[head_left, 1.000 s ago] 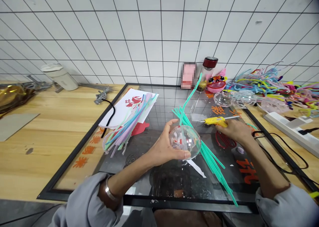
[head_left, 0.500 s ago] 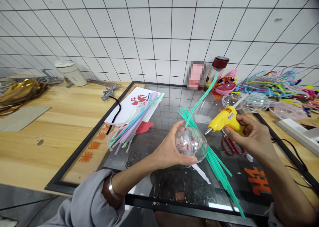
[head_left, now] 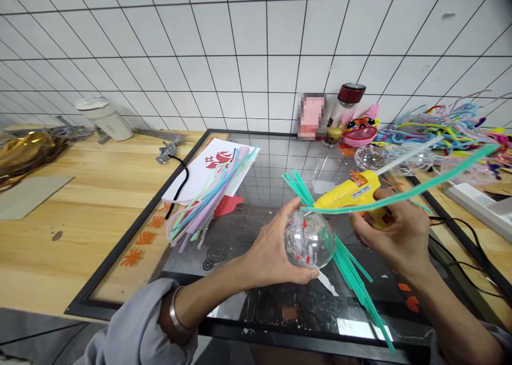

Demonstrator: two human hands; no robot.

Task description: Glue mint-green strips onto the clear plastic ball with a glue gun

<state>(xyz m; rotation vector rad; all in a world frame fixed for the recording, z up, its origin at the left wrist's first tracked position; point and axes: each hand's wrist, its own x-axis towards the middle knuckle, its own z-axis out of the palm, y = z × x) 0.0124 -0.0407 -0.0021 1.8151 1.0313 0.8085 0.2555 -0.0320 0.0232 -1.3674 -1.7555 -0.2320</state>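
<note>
Over the worktop [head_left: 100, 194], the left hand [head_left: 274, 250] holds a clear ball [head_left: 314, 245], its green stem [head_left: 432, 184] now swung right. The right hand [head_left: 406, 229] grips a glue gun [head_left: 344, 195], seemingly within gluing reach

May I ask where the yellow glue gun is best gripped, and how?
Probably by the handle of the yellow glue gun, from the right, as the right hand holds it: the handle drops below the body, and the front end points left toward the clear ball.

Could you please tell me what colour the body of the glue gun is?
The glue gun has a yellow body, which shows best in the head view.
</note>
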